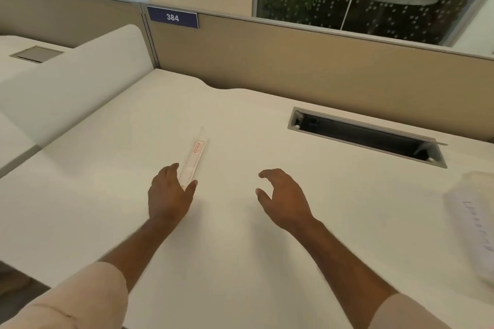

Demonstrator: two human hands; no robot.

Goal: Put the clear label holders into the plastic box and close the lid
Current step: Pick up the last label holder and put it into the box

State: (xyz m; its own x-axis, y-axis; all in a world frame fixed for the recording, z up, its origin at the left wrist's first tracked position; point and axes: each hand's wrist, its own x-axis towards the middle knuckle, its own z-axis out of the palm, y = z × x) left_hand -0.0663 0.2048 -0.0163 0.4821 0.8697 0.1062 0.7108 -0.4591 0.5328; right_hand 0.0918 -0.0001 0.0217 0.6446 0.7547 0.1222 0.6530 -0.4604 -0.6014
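Pale desk (pixel 240 115) before you: your left hand (pixel 168 196) pinches the near end of the clear ruler (pixel 193 155); your right hand (pixel 283 200), loosely curled, holds nothing.

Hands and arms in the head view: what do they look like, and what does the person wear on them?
The left hand and the right hand are bare: no glove, ring or watch shows. The forearms are bare too. The left sleeve and the right sleeve are of plain, light beige cloth and end high on the forearm, with no print or marking visible.
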